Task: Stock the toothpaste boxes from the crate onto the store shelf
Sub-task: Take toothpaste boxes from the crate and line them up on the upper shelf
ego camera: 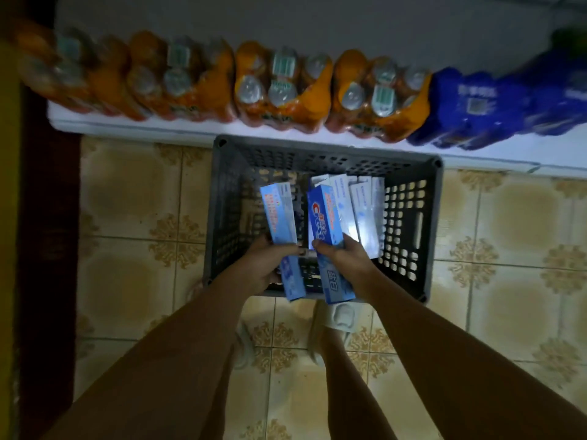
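A grey perforated plastic crate (409, 223) stands on the tiled floor below me. My left hand (265, 265) grips a long blue and white toothpaste box (279, 214) over the crate's left half. My right hand (346, 258) grips another blue toothpaste box (327, 223) beside it, lengthwise toward me. Several more pale toothpaste boxes (365, 211) lean upright inside the crate's right half. Both held boxes stick out past the crate's near rim.
A low white shelf (286, 130) runs along the wall just behind the crate. Shrink-wrapped orange bottle packs (282, 87) fill it, with blue packs (482, 106) at the right. My feet (343, 315) stand on the patterned tiles near the crate. A dark upright (41, 249) is at left.
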Action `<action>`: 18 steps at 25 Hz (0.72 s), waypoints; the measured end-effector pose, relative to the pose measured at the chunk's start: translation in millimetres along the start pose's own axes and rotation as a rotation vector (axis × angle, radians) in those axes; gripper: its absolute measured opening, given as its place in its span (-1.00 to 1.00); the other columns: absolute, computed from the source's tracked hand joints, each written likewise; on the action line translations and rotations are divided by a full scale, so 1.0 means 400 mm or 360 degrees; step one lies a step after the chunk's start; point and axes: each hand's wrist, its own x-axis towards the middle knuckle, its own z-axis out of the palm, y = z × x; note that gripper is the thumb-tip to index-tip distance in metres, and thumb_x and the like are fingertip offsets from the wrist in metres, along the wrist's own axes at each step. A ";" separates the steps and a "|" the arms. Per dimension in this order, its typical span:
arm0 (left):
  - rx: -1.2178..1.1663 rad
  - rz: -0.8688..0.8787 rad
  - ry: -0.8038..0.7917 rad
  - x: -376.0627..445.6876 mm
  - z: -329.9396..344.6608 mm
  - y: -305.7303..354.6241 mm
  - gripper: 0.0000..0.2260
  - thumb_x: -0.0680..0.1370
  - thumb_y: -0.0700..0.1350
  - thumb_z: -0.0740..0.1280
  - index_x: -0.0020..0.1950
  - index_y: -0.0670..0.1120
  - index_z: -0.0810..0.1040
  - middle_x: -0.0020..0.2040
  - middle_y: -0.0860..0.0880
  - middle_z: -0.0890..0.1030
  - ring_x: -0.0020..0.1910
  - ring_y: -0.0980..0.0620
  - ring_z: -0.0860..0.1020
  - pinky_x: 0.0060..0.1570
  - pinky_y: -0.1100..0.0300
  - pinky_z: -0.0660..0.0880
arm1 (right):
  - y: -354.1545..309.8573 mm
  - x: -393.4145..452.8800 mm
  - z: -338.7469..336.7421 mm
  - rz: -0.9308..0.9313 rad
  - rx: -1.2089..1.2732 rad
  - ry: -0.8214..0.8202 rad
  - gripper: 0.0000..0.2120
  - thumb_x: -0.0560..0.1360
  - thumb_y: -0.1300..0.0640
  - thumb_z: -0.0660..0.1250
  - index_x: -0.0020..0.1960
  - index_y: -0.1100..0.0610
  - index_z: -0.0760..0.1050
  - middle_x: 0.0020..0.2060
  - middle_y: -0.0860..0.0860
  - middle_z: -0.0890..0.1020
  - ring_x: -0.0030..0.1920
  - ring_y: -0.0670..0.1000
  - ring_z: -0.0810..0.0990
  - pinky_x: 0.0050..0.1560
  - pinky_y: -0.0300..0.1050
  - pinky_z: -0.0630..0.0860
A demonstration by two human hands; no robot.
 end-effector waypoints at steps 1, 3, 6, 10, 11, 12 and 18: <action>-0.0005 -0.0004 0.0036 -0.061 -0.013 0.023 -0.71 0.50 -0.28 0.39 0.19 -0.10 0.50 0.05 -0.18 0.63 -0.02 -0.12 0.61 -0.03 -0.03 0.57 | -0.024 -0.056 -0.009 0.0011 0.0027 -0.0011 -0.70 0.49 0.07 0.45 0.17 0.10 0.49 -0.06 0.07 0.64 -0.14 0.04 0.61 -0.15 -0.14 0.52; -0.0030 -0.0006 0.0082 -0.188 -0.039 0.071 -0.77 0.52 -0.27 0.37 0.13 -0.05 0.48 -0.04 -0.14 0.61 -0.10 -0.10 0.59 -0.12 0.00 0.55 | -0.083 -0.174 -0.025 0.0028 0.0058 -0.0055 -0.73 0.50 0.09 0.43 0.15 0.14 0.51 -0.11 0.08 0.65 -0.18 0.04 0.62 -0.18 -0.14 0.54; -0.0068 0.0040 0.0022 -0.405 -0.052 0.148 -0.61 0.44 -0.22 0.39 0.25 -0.12 0.43 -0.04 -0.11 0.57 -0.08 -0.08 0.57 -0.18 0.06 0.52 | -0.180 -0.365 -0.047 0.0045 0.0239 -0.0180 -0.61 0.51 0.03 0.39 0.26 0.20 0.51 -0.04 0.19 0.67 -0.10 0.15 0.64 0.04 0.08 0.58; -0.0196 0.0221 -0.0178 -0.723 -0.042 0.244 -0.38 0.32 -0.20 0.26 0.41 -0.18 0.37 0.05 -0.07 0.62 -0.04 -0.02 0.61 -0.14 0.07 0.55 | -0.315 -0.650 -0.055 -0.0030 0.0705 -0.0378 -0.48 0.59 -0.24 0.13 0.31 0.12 0.49 -0.05 0.11 0.63 -0.13 0.08 0.61 -0.03 0.00 0.55; -0.0202 0.0286 -0.0219 -0.801 -0.042 0.262 -0.38 0.34 -0.22 0.24 0.43 -0.17 0.34 0.04 -0.06 0.64 -0.04 -0.02 0.63 -0.15 0.05 0.57 | -0.347 -0.723 -0.054 -0.0048 0.0747 -0.0392 -0.44 0.59 -0.28 0.07 0.32 0.12 0.47 -0.06 0.11 0.60 -0.13 0.07 0.59 -0.05 -0.02 0.53; -0.0218 0.0331 -0.0269 -0.864 -0.042 0.281 -0.38 0.36 -0.24 0.24 0.45 -0.18 0.33 0.06 -0.08 0.64 -0.02 -0.04 0.64 -0.12 0.02 0.59 | -0.380 -0.785 -0.051 -0.0073 0.0758 -0.0388 -0.40 0.57 -0.32 0.06 0.31 0.12 0.48 -0.05 0.12 0.59 -0.11 0.10 0.58 -0.02 0.00 0.52; -0.0387 0.0574 -0.0614 -1.149 -0.036 0.409 -0.65 0.52 0.05 0.25 0.21 -0.11 0.50 0.05 -0.18 0.59 -0.02 -0.16 0.59 0.05 -0.06 0.54 | -0.549 -1.061 -0.028 -0.0368 0.0592 -0.0410 -0.26 0.41 -0.41 0.26 0.27 0.18 0.51 0.11 0.27 0.58 0.03 0.21 0.57 0.21 0.16 0.47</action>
